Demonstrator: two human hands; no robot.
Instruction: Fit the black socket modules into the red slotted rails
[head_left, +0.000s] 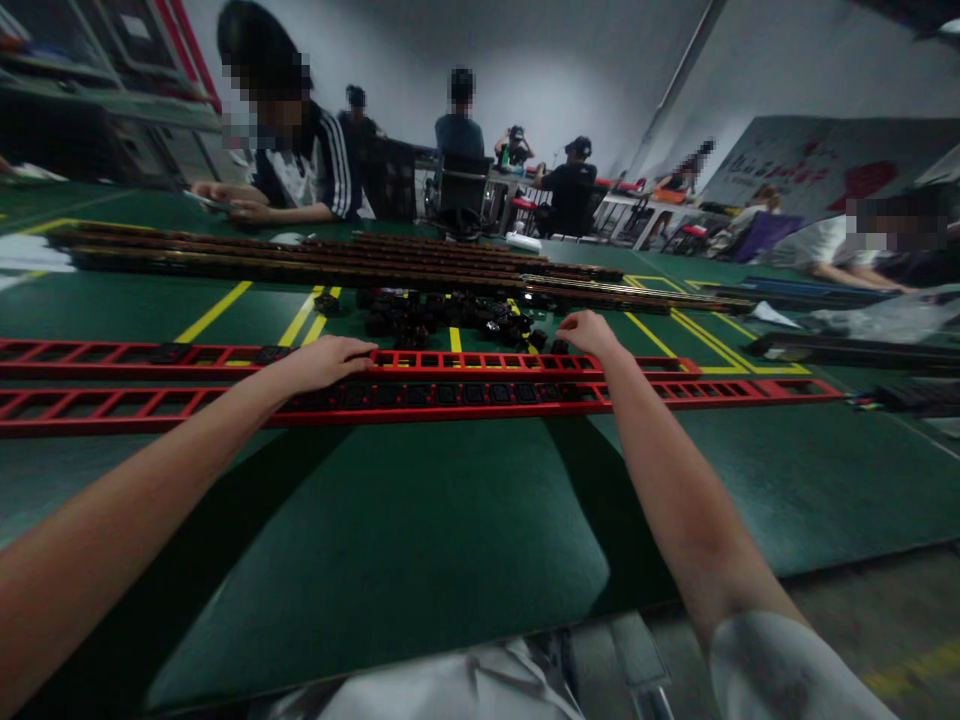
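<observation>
Two long red slotted frames lie across the green table: the far red frame and the near red frame. Square black parts fill a row of slots in the near one. My left hand reaches over both, its fingers and thumb closed on the far frame's rail. Just beyond that frame, my right hand is closed in a pinch at a small black piece, partly hidden by the fingertips. A heap of loose black parts lies left of my right hand.
Long dark brown strips are stacked behind the heap. Across the green table, a person in a striped sleeve holds a small object. Another person sits at the right near plastic wrap. Several people sit farther back.
</observation>
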